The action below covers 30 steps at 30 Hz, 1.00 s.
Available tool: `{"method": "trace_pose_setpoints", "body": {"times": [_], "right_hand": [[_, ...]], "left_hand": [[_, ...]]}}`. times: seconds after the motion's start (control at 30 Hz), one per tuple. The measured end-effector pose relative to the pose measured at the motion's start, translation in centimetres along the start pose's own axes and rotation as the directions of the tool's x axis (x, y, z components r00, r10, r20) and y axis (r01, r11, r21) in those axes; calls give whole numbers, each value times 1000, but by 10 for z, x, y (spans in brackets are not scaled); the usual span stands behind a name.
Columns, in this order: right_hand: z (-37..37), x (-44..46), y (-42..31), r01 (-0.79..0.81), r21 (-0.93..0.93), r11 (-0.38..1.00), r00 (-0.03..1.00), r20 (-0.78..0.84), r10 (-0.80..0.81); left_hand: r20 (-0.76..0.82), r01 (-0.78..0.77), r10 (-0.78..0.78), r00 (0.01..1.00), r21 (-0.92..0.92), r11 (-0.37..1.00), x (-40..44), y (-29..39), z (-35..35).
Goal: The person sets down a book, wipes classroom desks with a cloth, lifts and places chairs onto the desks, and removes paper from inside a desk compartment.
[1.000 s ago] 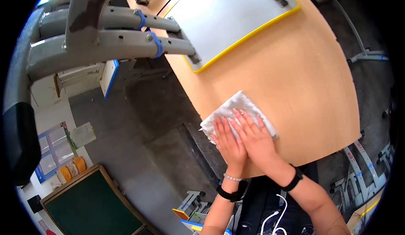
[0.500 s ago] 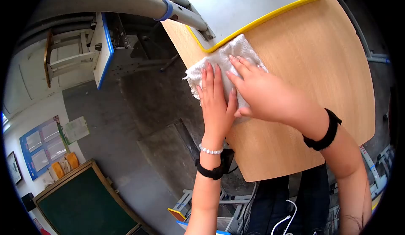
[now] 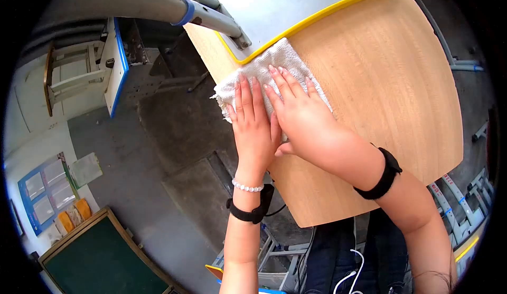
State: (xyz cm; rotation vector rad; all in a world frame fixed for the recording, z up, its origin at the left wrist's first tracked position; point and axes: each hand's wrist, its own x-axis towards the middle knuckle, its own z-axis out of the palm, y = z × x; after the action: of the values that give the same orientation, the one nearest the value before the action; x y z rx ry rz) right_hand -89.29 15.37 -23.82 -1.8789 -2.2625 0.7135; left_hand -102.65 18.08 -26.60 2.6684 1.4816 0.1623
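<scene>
A folded white cloth (image 3: 289, 62) with a frayed left edge lies on the wooden tabletop (image 3: 391, 83), beside its left edge. My left hand (image 3: 252, 130) presses flat on the cloth's left part, fingers stretched forward. Next to it, my right hand (image 3: 303, 112) rests on the cloth's right part with fingers extended and slightly apart. The two thumbs lie close together. Part of the cloth is hidden under both hands.
An upturned chair or stool with a grey, yellow-edged panel (image 3: 253, 9) and metal legs (image 3: 211, 19) rests on the table ahead. More furniture (image 3: 79, 72) stands left. A green chalkboard (image 3: 105, 257) is at lower left, metal frames (image 3: 465, 204) at right.
The whole view has shifted slightly, so table and hands appear further left. My right hand's fingers lie flatter and more spread on the cloth. My left hand stays flat.
</scene>
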Motion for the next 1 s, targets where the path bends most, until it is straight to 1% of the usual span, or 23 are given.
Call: {"method": "trace_pose_setpoints", "body": {"times": [0.17, 0.27, 0.37, 0.47, 0.57, 0.67, 0.77, 0.83, 0.87, 0.93, 1.0], "right_hand": [[-12, -2, 13, 63, 215, 975, 997, 19, -69], [-8, -1, 16, 76, 253, 965, 997, -1, -79], [-6, -1, 4, 4, 148, 989, 1000, 17, -7], [5, 4, -8, -70, -25, 997, 996, -49, 69], [4, -4, -4, -35, 10, 999, 999, -38, 36], [-11, -34, 5, 1, 217, 976, 993, 112, -26], [10, -81, -4, 2, 167, 986, 1000, 6, -4], [37, -110, -19, -51, 36, 998, 999, -11, 51], [34, -127, -23, -61, 1, 998, 996, 66, 61], [29, -156, -22, -3, -15, 1000, 991, 136, 5], [19, -177, -12, 63, 62, 996, 975, 208, -74]], "left_hand": [[-16, -10, 10, 1000, -10, 1000, -2, -7, 7], [-9, -43, 43, 999, -53, 998, -2, -9, 6], [0, -82, 83, 997, -92, 992, -2, -12, 2], [23, -76, 78, 997, -97, 992, 0, -12, -1], [22, -24, 26, 999, -105, 994, -5, -8, 2], [88, -13, 24, 996, -123, 992, -31, 7, -1], [168, 28, -12, 986, -92, 995, -74, 33, -4], [209, 56, -39, 977, -80, 995, -108, 53, -3], [254, 69, -61, 965, -23, 997, -125, 64, -3], [236, 143, -141, 961, 10, 990, -159, 91, 0], [264, 202, -211, 941, 60, 978, -194, 109, 6]]}}
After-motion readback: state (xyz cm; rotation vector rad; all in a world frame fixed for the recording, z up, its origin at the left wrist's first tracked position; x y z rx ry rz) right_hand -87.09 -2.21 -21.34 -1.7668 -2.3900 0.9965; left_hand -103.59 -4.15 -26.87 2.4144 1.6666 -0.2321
